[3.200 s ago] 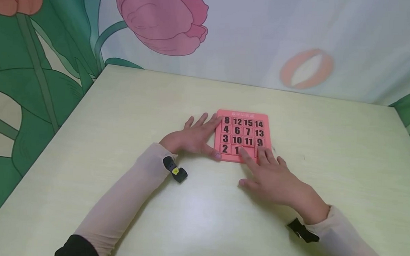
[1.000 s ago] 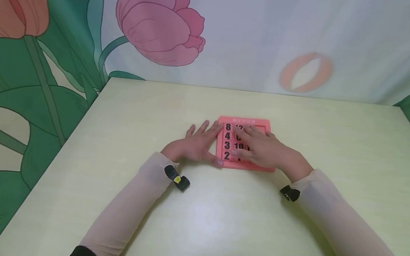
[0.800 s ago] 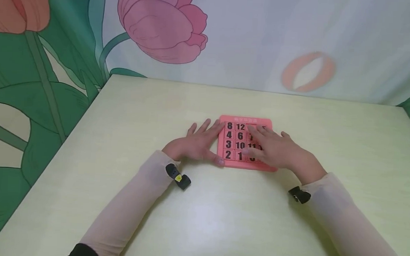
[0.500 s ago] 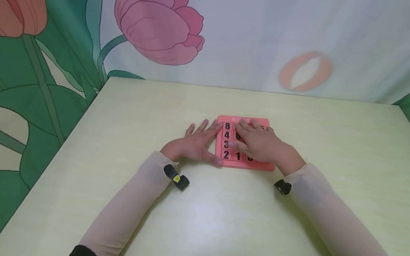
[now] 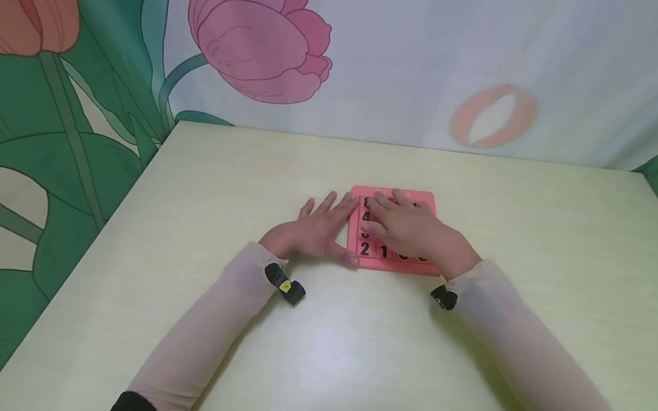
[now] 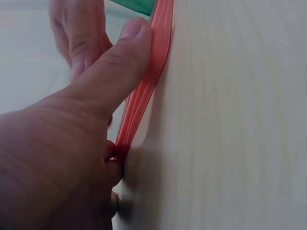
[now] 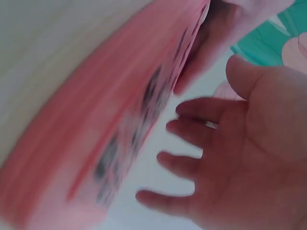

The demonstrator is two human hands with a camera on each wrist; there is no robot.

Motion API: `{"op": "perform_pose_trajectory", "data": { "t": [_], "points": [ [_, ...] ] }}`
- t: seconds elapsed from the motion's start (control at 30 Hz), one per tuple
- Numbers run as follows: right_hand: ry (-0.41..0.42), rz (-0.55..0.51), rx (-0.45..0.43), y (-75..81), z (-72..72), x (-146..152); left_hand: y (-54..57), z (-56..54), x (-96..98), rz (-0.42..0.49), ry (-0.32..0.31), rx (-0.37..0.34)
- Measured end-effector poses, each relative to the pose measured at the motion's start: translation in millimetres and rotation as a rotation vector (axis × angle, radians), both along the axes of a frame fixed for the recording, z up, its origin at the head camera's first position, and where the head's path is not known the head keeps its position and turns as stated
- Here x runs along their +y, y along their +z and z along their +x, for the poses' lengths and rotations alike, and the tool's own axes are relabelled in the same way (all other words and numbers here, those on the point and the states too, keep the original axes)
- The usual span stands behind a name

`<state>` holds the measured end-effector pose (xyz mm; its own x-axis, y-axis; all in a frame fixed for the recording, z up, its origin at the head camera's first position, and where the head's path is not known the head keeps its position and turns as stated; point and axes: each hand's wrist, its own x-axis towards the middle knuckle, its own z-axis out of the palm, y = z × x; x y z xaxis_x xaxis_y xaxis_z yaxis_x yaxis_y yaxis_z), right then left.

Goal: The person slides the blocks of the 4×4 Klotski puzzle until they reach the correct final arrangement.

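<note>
A pink number sliding puzzle [image 5: 384, 265] lies on the table, its black-numbered tiles set in a raised frame. My left hand [image 5: 312, 232] is spread against its left side, fingertips at the upper left edge and thumb at the lower left corner. In the left wrist view, that thumb [image 6: 122, 57] lies along the puzzle's side [image 6: 151, 79]. Over the upper tiles is my right hand [image 5: 407, 229], fingers extended and covering most of the top three rows. The right wrist view shows its fingers [image 7: 184, 165] apart, above the tile face [image 7: 139, 120]. The vacant slot is hidden.
The puzzle sits near the middle of a pale table [image 5: 302, 350]. Behind it hangs a cloth [image 5: 399, 69] printed with large flowers and leaves. A black strap [image 5: 284, 284] is on the left wrist, another strap [image 5: 444, 297] on the right.
My right hand has moved from the puzzle's lower right up over its top rows, then leftward. The vacant slot, first in the bottom row, later showed in the top row. The left hand stayed put.
</note>
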<state>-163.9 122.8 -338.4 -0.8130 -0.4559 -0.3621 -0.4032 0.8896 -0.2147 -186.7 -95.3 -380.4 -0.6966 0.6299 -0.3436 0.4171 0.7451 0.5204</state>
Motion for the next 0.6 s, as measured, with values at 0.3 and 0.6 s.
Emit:
{"op": "perform_pose_trajectory", "data": {
  "t": [0.3, 0.6],
  "points": [
    [-0.038, 0.033, -0.026, 2.5, 0.3, 5, 0.3, -0.1, 0.7, -0.017, -0.005, 0.028],
    [0.062, -0.027, -0.014, 4.1, 9.9, -4, 0.0, 0.7, -1.3, 0.011, -0.001, 0.02]
  ]
}}
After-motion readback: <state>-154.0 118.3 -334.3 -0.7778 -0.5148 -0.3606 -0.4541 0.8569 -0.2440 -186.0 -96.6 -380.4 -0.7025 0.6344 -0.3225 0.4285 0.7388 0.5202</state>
